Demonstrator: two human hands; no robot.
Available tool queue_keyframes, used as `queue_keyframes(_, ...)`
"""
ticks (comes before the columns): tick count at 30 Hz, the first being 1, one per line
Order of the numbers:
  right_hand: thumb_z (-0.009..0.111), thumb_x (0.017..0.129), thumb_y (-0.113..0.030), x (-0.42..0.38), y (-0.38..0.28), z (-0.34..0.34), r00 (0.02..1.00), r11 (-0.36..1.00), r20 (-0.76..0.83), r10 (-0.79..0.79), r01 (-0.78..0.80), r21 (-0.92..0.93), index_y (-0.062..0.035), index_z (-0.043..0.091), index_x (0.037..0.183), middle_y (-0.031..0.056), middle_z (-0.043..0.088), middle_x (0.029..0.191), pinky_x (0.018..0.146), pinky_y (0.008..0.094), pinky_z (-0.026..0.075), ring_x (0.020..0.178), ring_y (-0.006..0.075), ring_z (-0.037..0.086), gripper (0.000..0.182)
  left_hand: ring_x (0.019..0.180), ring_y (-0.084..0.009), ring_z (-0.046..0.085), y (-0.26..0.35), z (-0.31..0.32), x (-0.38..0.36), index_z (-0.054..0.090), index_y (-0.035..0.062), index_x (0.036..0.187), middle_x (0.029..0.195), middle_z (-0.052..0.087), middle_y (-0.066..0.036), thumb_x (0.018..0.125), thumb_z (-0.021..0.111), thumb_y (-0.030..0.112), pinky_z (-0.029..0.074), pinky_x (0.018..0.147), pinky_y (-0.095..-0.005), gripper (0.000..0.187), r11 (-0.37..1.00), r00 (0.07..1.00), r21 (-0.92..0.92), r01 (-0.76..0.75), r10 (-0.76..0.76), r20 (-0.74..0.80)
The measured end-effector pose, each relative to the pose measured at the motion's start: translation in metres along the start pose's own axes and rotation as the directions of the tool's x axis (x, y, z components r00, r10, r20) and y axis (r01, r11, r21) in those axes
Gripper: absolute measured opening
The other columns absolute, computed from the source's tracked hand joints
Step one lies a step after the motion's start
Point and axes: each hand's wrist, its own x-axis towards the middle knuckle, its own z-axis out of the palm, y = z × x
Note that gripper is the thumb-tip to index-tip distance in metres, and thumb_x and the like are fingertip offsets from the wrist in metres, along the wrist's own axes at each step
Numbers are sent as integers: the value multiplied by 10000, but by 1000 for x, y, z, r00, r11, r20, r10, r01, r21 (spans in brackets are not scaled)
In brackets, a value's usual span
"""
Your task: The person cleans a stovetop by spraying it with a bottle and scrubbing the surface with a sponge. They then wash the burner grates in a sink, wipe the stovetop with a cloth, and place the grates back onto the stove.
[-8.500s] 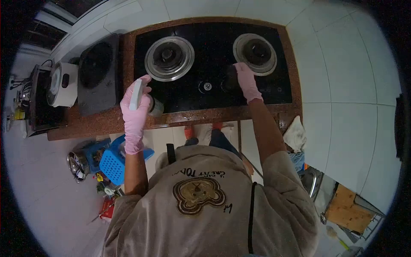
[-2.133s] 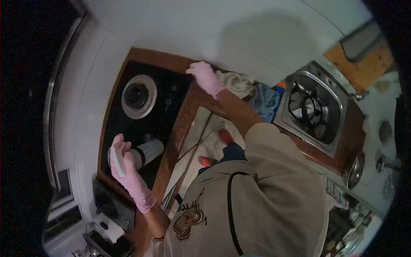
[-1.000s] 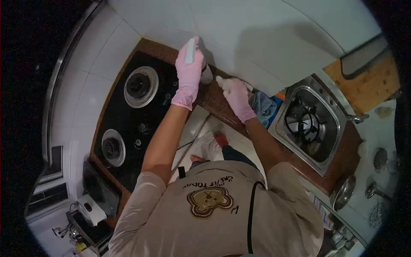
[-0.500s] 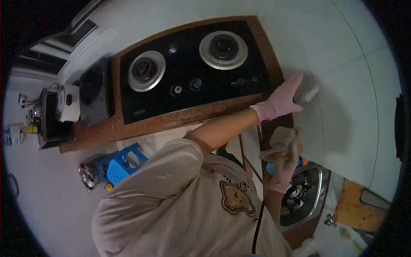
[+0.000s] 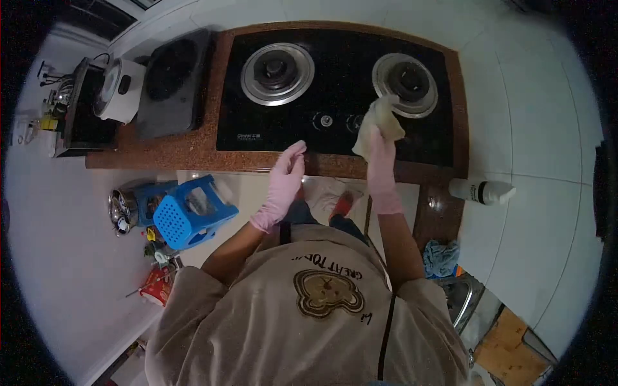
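Both my hands wear pink gloves. A pale beige cloth point(image 5: 381, 127) is gripped in my right hand point(image 5: 383, 168), over the front of the black glass gas stove point(image 5: 341, 138). It hides part of a control knob, and its top comes up to the right burner point(image 5: 407, 83). My left hand point(image 5: 285, 183) holds nothing. Its fingers reach forward, close to the stone counter's front edge point(image 5: 257, 161), left of my right hand. A white bottle with a black-marked label point(image 5: 479, 191) is at the counter's right end, against the tiled wall.
Left of the stove are a dark flat cooker point(image 5: 174, 83) and a white rice cooker point(image 5: 120, 90). On the floor at left stands a blue plastic stool point(image 5: 183, 219). A blue-grey cloth point(image 5: 441, 257) lies by the sink point(image 5: 460, 299), near a wooden board point(image 5: 512, 350).
My left hand has let go of the white bottle at right and come back left. My right hand has carried the cloth from near the sink to the stove. My view has turned.
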Motion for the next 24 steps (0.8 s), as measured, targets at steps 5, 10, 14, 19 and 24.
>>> queue_keyframes(5, 621, 970, -349, 66, 86, 67, 796, 147, 392, -461, 504, -851, 58, 502, 1387, 192, 477, 1451, 1124, 441, 372, 1305, 343, 485, 595, 1276, -177, 560, -3, -40, 1, 521, -5, 1433, 1383, 599, -114, 1055, 505, 45, 434, 1085, -287, 382, 995, 990, -82, -59, 48, -132)
queue_keyframes(10, 658, 897, -106, 55, 87, 60, 787, 198, 429, -444, 553, -809, 9, 551, 1354, 144, 494, 1474, 1109, 445, 412, 1343, 359, 474, 483, 1241, -182, 576, -2, -70, -2, 531, -7, 1420, 1376, 604, -115, 1073, 493, 89, 434, 1092, -306, 362, 995, 993, -91, -46, 36, -111)
queue_keyframes(14, 635, 899, -44, 50, 97, 47, 710, 221, 354, -609, 581, -783, -24, 606, 1251, 182, 641, 1226, 969, 461, 502, 1105, 383, 605, 354, 1193, -171, 589, -1, -91, 3, 548, -2, 1406, 1333, 634, -103, 1075, 505, 112, 443, 1062, -292, 352, 993, 995, -116, -13, 2, -99)
queue_keyframes(19, 594, 952, -86, 70, 79, 69, 897, -43, 397, -196, 396, -917, -33, 616, 1137, 153, 651, 1119, 917, 447, 531, 1071, 344, 632, 194, 1154, -157, 600, -1, -105, 19, 565, 4, 1389, 1305, 649, -85, 1075, 514, 126, 454, 1037, -284, 341, 991, 997, -128, -35, 26, -67)
queue_keyframes(24, 566, 974, -101, 84, 74, 73, 859, -182, 464, -215, 432, -883, -51, 595, 1095, 149, 635, 1063, 860, 433, 557, 1044, 336, 650, 134, 1130, -147, 607, 4, -114, 34, 598, 3, 1347, 1259, 671, -75, 1070, 520, 116, 460, 1018, -272, 310, 989, 998, -135, -56, 52, -28)
